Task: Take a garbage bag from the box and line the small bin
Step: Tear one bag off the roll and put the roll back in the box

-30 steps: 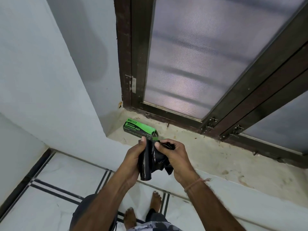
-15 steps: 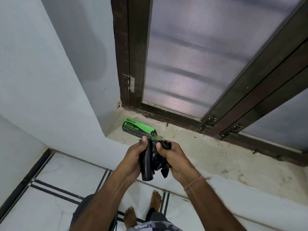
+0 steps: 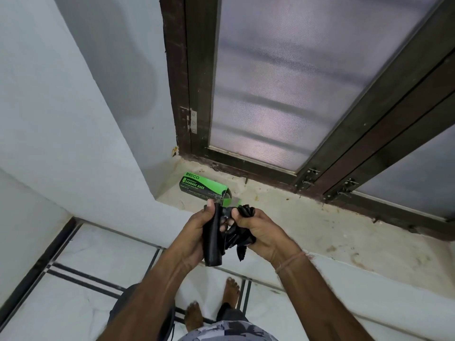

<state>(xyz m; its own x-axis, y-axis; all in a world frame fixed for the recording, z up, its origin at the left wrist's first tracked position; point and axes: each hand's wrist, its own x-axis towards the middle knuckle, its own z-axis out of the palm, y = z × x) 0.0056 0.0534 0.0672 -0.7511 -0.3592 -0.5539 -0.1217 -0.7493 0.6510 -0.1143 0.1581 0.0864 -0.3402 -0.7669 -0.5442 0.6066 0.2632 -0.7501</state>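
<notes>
A green and black garbage bag box (image 3: 202,187) lies on the stone sill (image 3: 307,217), its right end torn open. Just in front of it my left hand (image 3: 197,232) grips a black roll of garbage bags (image 3: 213,242), held upright. My right hand (image 3: 261,228) is closed on a crumpled loose black bag (image 3: 237,238) that hangs from the roll. A dark round shape (image 3: 128,306) shows on the floor under my left forearm, mostly hidden; whether it is the small bin I cannot tell.
A dark wooden window frame (image 3: 357,134) with frosted panes stands behind the sill. A white wall (image 3: 73,119) closes the left side. Below are white floor tiles with black lines (image 3: 73,274) and my bare feet (image 3: 211,303).
My hands have drawn a little closer together on the bag and roll. The loose bag is bunched tighter in my right hand. The box has stayed put.
</notes>
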